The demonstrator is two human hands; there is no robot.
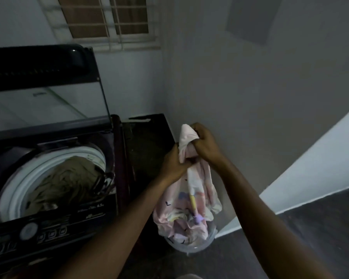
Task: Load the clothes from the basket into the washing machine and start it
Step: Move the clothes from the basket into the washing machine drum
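Both hands were bunched close together on the same pink printed garment (191, 198). The right hand (205, 142) sat on top, fingers curled round the gathered upper end. The left hand (174, 164) clamped the cloth just under it, touching the right. Guessing the person gripped it that tight near the top so the whole thing would lift in one piece instead of trailing.

The rest of the garment hung straight down below the hands. Its lower folds seemed to reach into the translucent basket (191, 249) on the floor right beneath them, so it wasn't fully clear of it. Couldn't tell if anything else was in there, because the cloth hid it.

Off to the left of the hands stood the top-loading washing machine (14, 190) with its glass lid (48, 101) propped open, which makes sense for dropping stuff in. Beige clothes (69, 178) lay in the drum. The control panel (28, 232) ran along the near edge with nobody touching it, so starting the machine looked like a later step.
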